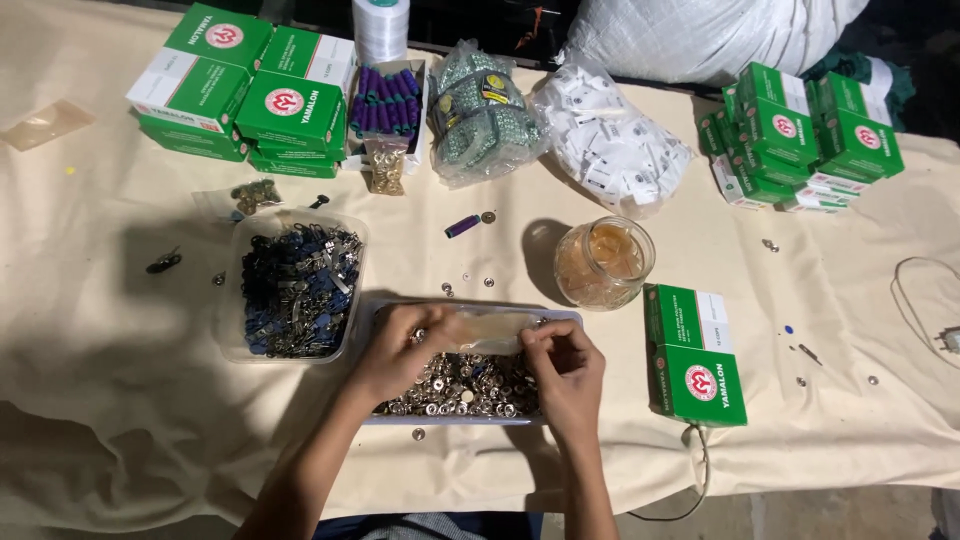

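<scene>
A clear tray (470,420) near the table's front edge holds several small silver metal snaps (465,385). Both hands are over it, holding a small clear plastic bag (490,330) stretched between them. My left hand (400,350) pinches the bag's left end. The bag's right end is gripped by my right hand (565,365). Part of the snaps is hidden under the hands.
A clear tub of dark blue metal clips (295,290) sits left of the tray. A glass jar (605,262) and a green box (695,355) stand to the right. Stacked green boxes (240,90) (800,135), purple spools (388,100), filled plastic bags (610,140) line the back. Loose snaps dot the cloth.
</scene>
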